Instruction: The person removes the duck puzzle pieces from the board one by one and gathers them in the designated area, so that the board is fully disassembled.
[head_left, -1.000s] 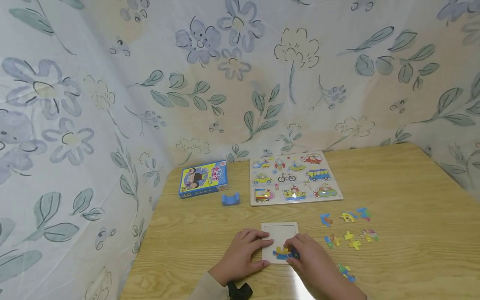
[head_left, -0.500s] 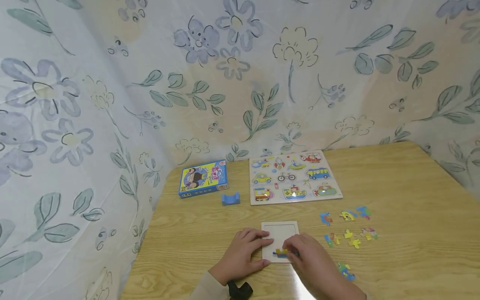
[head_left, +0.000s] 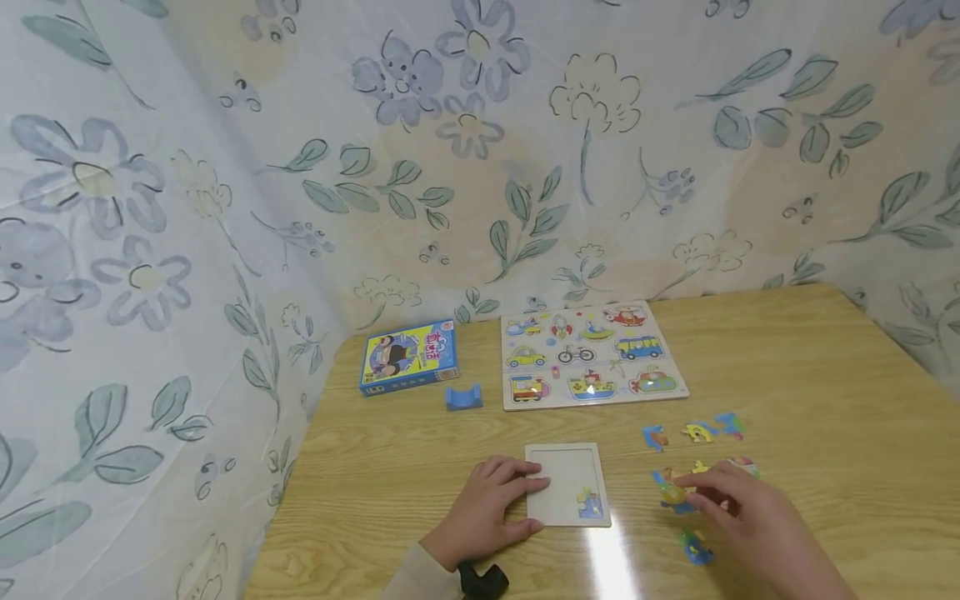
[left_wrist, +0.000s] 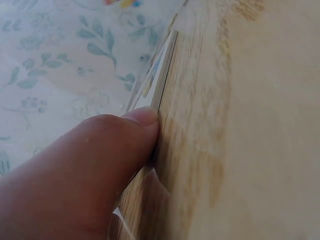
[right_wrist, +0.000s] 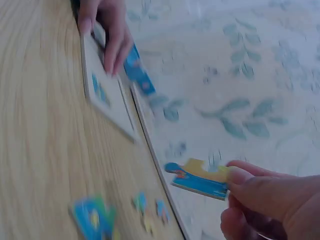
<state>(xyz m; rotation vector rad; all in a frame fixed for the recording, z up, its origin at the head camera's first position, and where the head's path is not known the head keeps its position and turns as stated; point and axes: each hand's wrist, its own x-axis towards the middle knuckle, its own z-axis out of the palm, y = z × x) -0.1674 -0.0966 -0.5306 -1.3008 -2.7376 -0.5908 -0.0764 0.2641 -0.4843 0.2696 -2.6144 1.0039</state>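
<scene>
My left hand [head_left: 489, 510] rests on the left side of a pale wooden puzzle tray [head_left: 555, 479], fingers spread over its frame. The left wrist view shows the thumb [left_wrist: 142, 117] at the tray's edge. One blue and yellow jigsaw piece [head_left: 590, 503] lies in the tray's near right corner. To the tray's right, my right hand [head_left: 753, 517] pinches another jigsaw piece [right_wrist: 200, 179], blue below and yellow above, between thumb and fingers. It is held over the loose pieces and partly covers them in the head view.
Several loose pieces lie on the right, among them a blue and brown one [head_left: 655, 437] and a green and blue one [head_left: 696, 547]. Behind stand a vehicle picture board [head_left: 592, 354], a blue box [head_left: 408, 358] and a small blue block [head_left: 463, 397]. A floral cloth [head_left: 480, 208] hangs behind the table.
My right hand has moved from the tray to the right, carrying the blue and yellow jigsaw piece out of it. The tray's corner piece now shows. My left hand stays in place.
</scene>
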